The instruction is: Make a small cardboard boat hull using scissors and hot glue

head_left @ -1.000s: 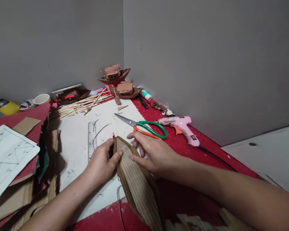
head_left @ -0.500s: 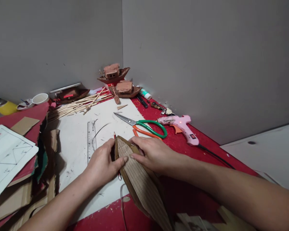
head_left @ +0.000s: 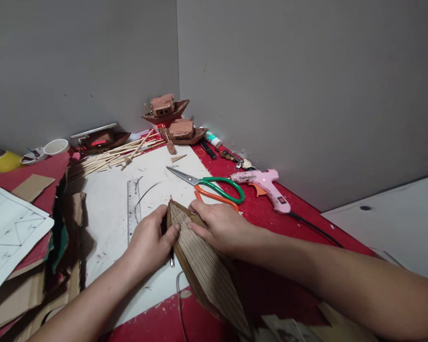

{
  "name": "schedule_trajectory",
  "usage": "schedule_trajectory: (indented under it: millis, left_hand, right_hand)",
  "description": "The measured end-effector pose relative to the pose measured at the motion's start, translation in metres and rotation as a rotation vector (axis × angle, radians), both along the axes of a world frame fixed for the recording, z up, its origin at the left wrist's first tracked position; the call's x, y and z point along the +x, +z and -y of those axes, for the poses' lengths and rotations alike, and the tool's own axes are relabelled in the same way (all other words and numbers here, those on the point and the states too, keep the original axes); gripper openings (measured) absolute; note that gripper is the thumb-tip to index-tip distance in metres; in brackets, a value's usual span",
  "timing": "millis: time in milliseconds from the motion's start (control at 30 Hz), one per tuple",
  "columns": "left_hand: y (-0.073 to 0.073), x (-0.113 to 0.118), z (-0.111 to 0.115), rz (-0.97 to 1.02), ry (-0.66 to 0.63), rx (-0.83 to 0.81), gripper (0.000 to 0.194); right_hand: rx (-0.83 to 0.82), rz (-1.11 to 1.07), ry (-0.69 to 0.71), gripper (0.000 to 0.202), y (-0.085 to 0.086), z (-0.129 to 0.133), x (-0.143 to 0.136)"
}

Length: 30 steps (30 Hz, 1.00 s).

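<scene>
Cardboard boat hull was held over table; edges near tip pinched between fingers of left hand and right hand. Sides appeared joined to ribbed panel; no cabin fitted.

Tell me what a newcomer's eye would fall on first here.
Probably the ridged boat-shaped piece, held at front centre by the left fingers and right fingers. Next come the pink glue gun on the red tabletop to the right, and the green and orange scissors beyond the piece.
</scene>
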<state>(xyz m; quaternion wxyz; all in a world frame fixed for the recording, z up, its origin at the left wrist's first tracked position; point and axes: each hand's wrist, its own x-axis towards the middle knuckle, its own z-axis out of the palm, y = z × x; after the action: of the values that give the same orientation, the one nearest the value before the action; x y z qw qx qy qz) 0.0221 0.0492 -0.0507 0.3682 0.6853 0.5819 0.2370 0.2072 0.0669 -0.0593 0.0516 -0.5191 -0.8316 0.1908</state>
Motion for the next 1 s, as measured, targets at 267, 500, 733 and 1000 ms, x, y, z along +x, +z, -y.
schedule_trajectory:
  millis: [267, 500, 733, 1000]
  left_hand:
    - [-0.009, 0.002, -0.005, -0.069, -0.016, 0.066, 0.018]
    - [-0.011, 0.004, -0.006, -0.004, -0.013, 0.078, 0.016]
    - [-0.002, 0.005, -0.001, 0.05, 0.025, 0.173, 0.017]
    - [0.005, 0.017, 0.006, 0.402, 0.049, -0.011, 0.011]
  right_hand:
    - [-0.013, 0.033, 0.01, 0.027, 0.008, 0.003, -0.001]
    - [-0.004, 0.017, 0.035, 0.025, 0.007, 0.002, 0.0]
    - [-0.037, -0.267, -0.008, 0.018, 0.006, 0.0, 0.002]
    - [-0.017, -0.702, -0.066, 0.018, -0.001, 0.0, 0.002]
